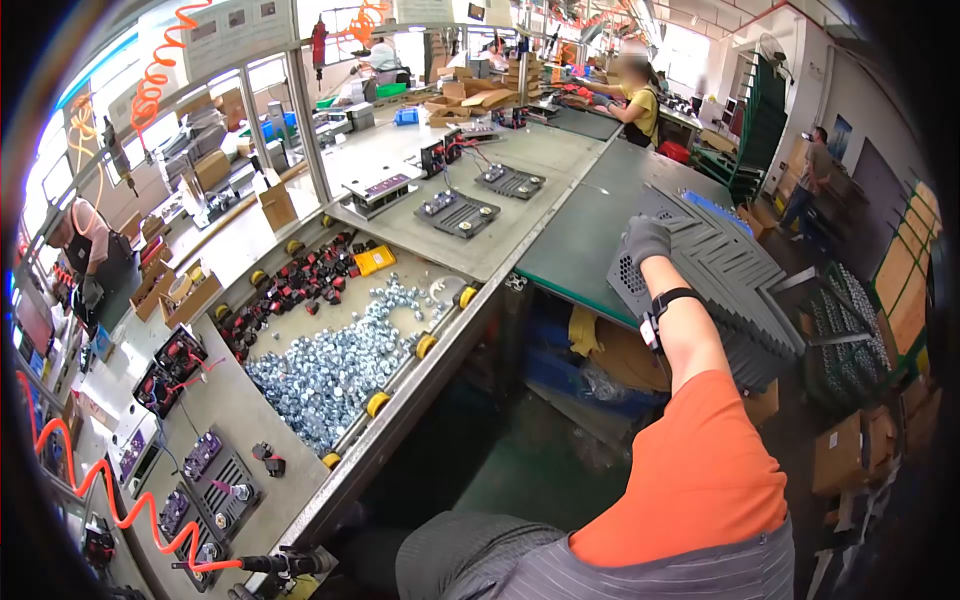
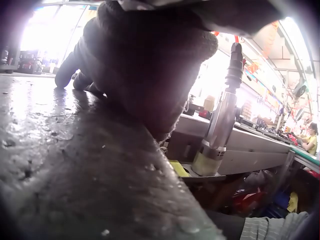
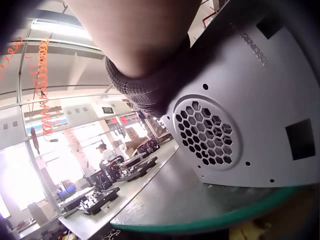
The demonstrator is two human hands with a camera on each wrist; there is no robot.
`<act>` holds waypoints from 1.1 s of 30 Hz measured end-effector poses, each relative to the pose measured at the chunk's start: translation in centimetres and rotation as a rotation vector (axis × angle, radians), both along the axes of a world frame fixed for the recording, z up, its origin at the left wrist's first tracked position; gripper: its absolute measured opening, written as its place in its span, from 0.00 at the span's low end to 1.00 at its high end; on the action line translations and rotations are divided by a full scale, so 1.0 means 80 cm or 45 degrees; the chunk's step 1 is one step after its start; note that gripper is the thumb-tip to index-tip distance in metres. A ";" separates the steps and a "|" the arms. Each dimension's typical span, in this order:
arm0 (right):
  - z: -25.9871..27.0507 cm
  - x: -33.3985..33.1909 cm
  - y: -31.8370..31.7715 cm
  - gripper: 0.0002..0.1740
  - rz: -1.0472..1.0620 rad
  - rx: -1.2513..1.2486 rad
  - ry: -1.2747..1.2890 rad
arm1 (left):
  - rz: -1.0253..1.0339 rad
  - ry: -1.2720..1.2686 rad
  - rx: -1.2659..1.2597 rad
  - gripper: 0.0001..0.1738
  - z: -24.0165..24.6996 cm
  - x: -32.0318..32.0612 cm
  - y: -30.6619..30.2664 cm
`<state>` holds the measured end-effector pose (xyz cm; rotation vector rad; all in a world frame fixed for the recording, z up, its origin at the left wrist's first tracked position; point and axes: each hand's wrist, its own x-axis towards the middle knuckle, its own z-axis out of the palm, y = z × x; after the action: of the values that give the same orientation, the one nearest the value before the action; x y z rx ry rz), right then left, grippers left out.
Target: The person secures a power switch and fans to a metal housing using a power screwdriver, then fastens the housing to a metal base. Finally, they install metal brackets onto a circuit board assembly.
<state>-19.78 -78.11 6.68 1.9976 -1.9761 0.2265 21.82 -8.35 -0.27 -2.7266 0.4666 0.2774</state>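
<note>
My gloved right hand (image 1: 647, 240) grips the near-left edge of the grey slotted metal panels (image 1: 715, 245), which lie stacked and overlapping on the green-edged table. In the right wrist view, a panel's face with a round honeycomb vent (image 3: 204, 131) stands beside the glove (image 3: 145, 92); the fingers are hidden there. My gloved left hand (image 2: 135, 60) rests at the metal bench's edge (image 2: 150, 175), fingertips down on its top. Close to it, a power screwdriver (image 2: 220, 125) hangs upright in the left wrist view.
The bench holds a tray of silver screws (image 1: 335, 375) and black-red parts (image 1: 300, 285), with slotted plates (image 1: 457, 212) beyond. An orange coiled hose (image 1: 125, 510) crosses the lower left. A person in yellow (image 1: 640, 105) works farther along; another stands at right.
</note>
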 end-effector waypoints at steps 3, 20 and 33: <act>0.001 0.008 -0.006 0.21 -0.137 -0.083 -0.181 | 0.018 -0.025 -0.043 0.44 0.009 -0.012 -0.007; 0.024 0.067 0.026 0.30 0.128 0.385 -0.057 | 0.102 -0.003 -0.138 0.61 -0.034 0.011 0.023; 0.066 0.168 0.233 0.22 1.307 0.796 -1.520 | 0.065 -0.033 -0.218 0.60 -0.042 0.011 0.030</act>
<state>-6.34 -59.48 11.95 3.7200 -1.1795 1.4471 22.74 -5.94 -3.65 -2.9088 0.4322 0.2248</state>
